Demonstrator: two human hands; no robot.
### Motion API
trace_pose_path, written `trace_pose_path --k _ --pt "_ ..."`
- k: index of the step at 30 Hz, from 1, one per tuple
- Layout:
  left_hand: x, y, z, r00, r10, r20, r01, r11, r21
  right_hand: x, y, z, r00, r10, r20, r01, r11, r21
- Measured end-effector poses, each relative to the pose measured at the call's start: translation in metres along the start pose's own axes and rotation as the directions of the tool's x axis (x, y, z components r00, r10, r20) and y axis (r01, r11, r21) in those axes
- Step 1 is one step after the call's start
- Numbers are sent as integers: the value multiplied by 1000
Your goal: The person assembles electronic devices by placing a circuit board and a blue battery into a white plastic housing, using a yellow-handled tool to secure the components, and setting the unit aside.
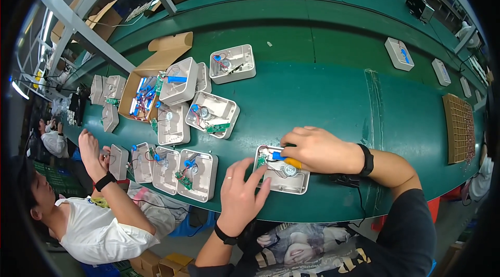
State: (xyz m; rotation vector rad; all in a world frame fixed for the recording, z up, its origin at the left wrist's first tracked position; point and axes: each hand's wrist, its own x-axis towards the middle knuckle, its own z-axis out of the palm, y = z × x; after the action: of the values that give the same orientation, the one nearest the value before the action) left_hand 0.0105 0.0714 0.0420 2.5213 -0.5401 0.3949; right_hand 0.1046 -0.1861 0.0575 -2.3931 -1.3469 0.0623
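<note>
Partly, the casing (277, 183) lies under fingers — left hand (241, 192) and right hand (319, 150) both.

Housing (281, 188): off-white, between left hand (242, 189) and right hand (317, 151)
Battery (279, 156): blue, beside right hand
Small piece (293, 163): orange-yellow, at right hand's fingers
Circuit board (261, 160): green, at left hand's fingertips
2 wristbands (367, 159): black, just behind each hand
Bench (312, 100): dark green, beneath both hands
Tray (447, 128): tan grid pattern, well right of right hand

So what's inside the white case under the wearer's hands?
Inside the case: green board, blue part, round grey disc. The right hand covers its upper right, left hand part of the left; anything beneath is hidden.
</note>
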Motion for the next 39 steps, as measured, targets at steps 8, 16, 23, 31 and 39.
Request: trace_pose_path --k 8,16,23,31,39 --pt "18 -1 18 992 19 127 -33 993 113 -1 -2 -3 987 -17 158 30 996 -84" --pt "19 -3 21 985 -17 174 8 999 54 -1 1 -1 976 -2 216 22 995 -92" --pt "16 -4 14 992 -35 117 36 999 -5 -3 0 3 995 -36 93 35 999 11" --pt "12 -40 -26 976 -127 -176 174 942 286 -27 -39 -14 985 62 162 -8 948 -317" --pt "-19 -37 -41 928 -370 -29 342 823 454 -20 -24 -16 916 61 397 32 974 -226"
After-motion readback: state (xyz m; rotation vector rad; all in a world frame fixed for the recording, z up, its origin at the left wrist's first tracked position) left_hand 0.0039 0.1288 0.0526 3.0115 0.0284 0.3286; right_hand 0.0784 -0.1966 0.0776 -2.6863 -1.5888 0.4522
